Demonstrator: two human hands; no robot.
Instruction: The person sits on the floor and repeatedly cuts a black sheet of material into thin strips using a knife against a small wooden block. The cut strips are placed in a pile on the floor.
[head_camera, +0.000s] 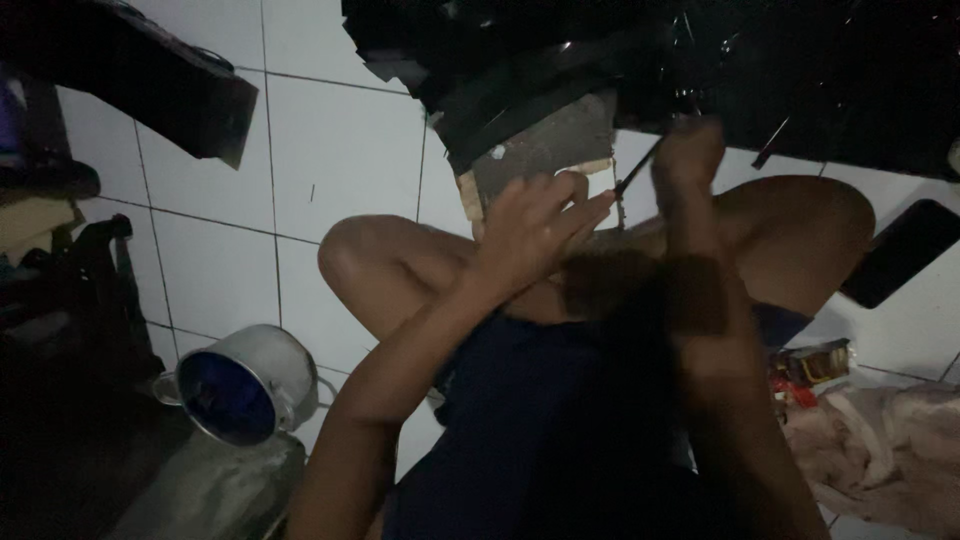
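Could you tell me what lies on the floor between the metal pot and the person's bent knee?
In the head view, only bare white tile floor separates the metal pot from the bent knee.

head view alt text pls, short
A seated person's left hand steadies a grey board while the right hand grips a thin dark tool against it, above a white tiled floor. A metal pot lies tilted at lower left.

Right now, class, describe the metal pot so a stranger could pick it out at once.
Start at the white tiled floor and look to its lower left, beside the seated person's bent knee. There the metal pot lies tipped on its side, mouth towards the camera. Its round silvery body and bluish inside stand out from the dark clutter around it.
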